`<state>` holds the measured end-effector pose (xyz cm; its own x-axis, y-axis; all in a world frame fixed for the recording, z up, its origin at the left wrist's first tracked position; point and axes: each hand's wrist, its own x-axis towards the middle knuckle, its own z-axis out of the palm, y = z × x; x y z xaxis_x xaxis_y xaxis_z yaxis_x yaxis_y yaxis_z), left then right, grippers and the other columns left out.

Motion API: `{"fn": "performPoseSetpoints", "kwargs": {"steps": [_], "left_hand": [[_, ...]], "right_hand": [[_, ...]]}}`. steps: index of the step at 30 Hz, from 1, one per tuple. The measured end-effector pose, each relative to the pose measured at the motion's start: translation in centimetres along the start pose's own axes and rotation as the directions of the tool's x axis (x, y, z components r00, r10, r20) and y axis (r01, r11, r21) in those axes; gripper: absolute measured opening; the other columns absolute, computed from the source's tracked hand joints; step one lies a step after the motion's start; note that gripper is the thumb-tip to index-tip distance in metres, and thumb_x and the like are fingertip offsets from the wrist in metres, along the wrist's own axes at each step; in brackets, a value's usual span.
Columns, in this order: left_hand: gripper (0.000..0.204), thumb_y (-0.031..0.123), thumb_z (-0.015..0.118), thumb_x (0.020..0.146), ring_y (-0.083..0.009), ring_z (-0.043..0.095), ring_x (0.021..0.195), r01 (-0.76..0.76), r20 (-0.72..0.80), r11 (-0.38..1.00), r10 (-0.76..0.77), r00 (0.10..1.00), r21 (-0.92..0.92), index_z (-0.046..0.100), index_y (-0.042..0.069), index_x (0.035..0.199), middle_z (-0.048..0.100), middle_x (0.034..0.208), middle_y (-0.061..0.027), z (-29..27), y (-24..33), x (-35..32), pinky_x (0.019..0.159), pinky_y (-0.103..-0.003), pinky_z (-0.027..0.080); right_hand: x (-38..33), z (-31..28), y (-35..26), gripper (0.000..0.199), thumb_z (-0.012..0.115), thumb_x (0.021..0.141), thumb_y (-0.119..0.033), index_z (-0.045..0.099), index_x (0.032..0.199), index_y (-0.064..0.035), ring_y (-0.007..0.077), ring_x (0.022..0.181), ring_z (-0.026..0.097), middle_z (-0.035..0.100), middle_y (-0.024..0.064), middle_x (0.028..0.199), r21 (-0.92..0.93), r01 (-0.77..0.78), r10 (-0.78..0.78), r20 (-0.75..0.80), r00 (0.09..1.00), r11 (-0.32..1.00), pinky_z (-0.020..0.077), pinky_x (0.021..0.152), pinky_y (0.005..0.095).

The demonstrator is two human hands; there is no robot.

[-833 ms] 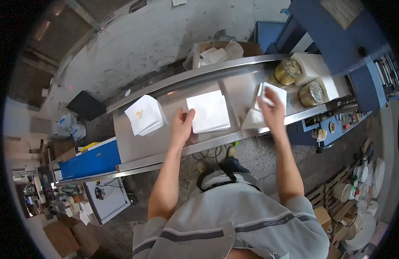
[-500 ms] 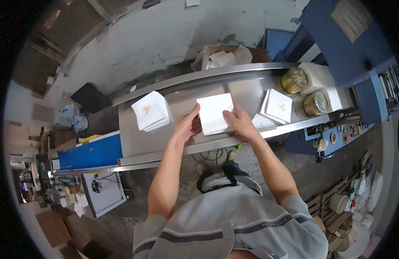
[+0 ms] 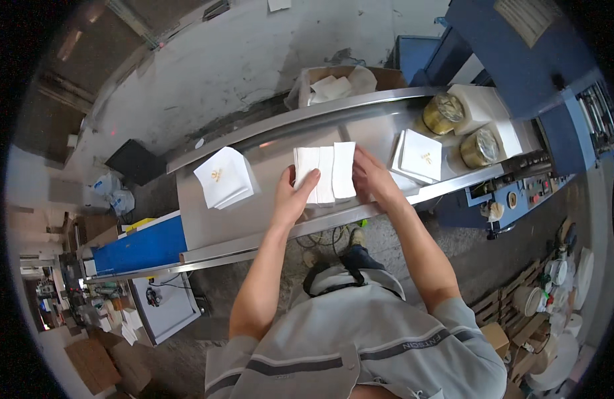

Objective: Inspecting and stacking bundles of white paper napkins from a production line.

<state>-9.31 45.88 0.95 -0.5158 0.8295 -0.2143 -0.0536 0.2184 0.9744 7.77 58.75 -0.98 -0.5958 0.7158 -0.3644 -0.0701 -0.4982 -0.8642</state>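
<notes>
A stack of white paper napkins (image 3: pixel 313 176) is held between my two hands over the metal conveyor-like table, its layers fanned apart into strips. My left hand (image 3: pixel 293 196) grips its left side, thumb across the front and the other fingers mostly hidden behind. My right hand (image 3: pixel 375 178) is at the right edge, fingers bent against the napkins, their tips partly hidden. To the left lies a napkin pile (image 3: pixel 222 178) with a small gold print. Another printed napkin pile (image 3: pixel 420 157) lies to the right.
Two round tins (image 3: pixel 444 113) with yellowish sides and white blocks (image 3: pixel 499 126) stand at the table's right end, beside a blue machine (image 3: pixel 519 60). A raised metal rail (image 3: pixel 320 108) runs along the far edge. Behind it sits a cardboard box (image 3: pixel 383 78) with white paper.
The napkin stack went from a flat square facing up to a fanned, narrower shape. My right thumb has come off its face, and my left thumb now presses on the front.
</notes>
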Motion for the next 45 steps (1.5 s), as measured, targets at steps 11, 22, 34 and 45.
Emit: {"fn": "performPoseSetpoints", "kwargs": {"steps": [11, 22, 34, 45], "left_hand": [[0.062, 0.033, 0.072, 0.086, -0.0207, 0.058, 0.106, -0.027, 0.046, 0.997, 0.030, 0.998, -0.067, 0.047, -0.007, 0.126, 0.061, 0.116, -0.0154, 0.4, 0.7, -0.9, 0.092, -0.032, 0.045], [0.068, 0.034, 0.073, 0.086, -0.0222, 0.057, 0.109, 0.002, 0.056, 0.994, 0.004, 0.998, -0.112, 0.043, -0.009, 0.129, 0.058, 0.120, -0.0189, -0.2, 0.8, -0.3, 0.093, -0.032, 0.044], [0.075, 0.033, 0.078, 0.081, -0.0232, 0.056, 0.114, 0.151, 0.261, 0.980, -0.114, 0.959, -0.128, 0.040, -0.006, 0.133, 0.055, 0.127, -0.0180, -0.8, 2.3, -1.1, 0.095, -0.034, 0.045], [0.117, 0.022, 0.089, 0.060, -0.0460, 0.029, 0.136, -0.432, 0.160, 0.717, 0.417, 0.895, 0.547, 0.014, 0.002, 0.148, 0.025, 0.147, -0.0328, 0.0, 1.5, -3.7, 0.110, -0.046, 0.034]], "right_hand": [[3.0, 1.4, -1.2, 0.043, 0.060, 0.095, -0.036, 0.058, 0.122, -0.0021, 0.0137, 0.098, 0.057, 0.062, 0.0083, 0.108, -0.226, 0.076, -0.056, 0.091, 0.994, 0.971, 0.0468, 0.083, 0.0275], [1.8, 3.0, -0.8, 0.047, 0.059, 0.096, -0.035, 0.056, 0.122, 0.0031, 0.0139, 0.092, 0.059, 0.065, 0.0099, 0.103, -0.179, 0.104, -0.093, 0.069, 0.993, 0.978, 0.0480, 0.079, 0.0268], [-2.9, 3.9, 0.3, 0.072, 0.054, 0.097, -0.043, 0.027, 0.143, 0.0054, 0.0240, 0.123, 0.049, 0.051, 0.0196, 0.134, -0.390, 0.205, -0.163, 0.140, 0.977, 0.898, 0.0377, 0.104, 0.0337], [-4.6, 2.4, -1.4, 0.060, 0.045, 0.102, -0.039, 0.034, 0.145, 0.0011, 0.0195, 0.127, 0.043, 0.049, 0.0135, 0.137, -0.352, 0.125, -0.029, 0.266, 0.964, 0.927, 0.0325, 0.107, 0.0319]]}}
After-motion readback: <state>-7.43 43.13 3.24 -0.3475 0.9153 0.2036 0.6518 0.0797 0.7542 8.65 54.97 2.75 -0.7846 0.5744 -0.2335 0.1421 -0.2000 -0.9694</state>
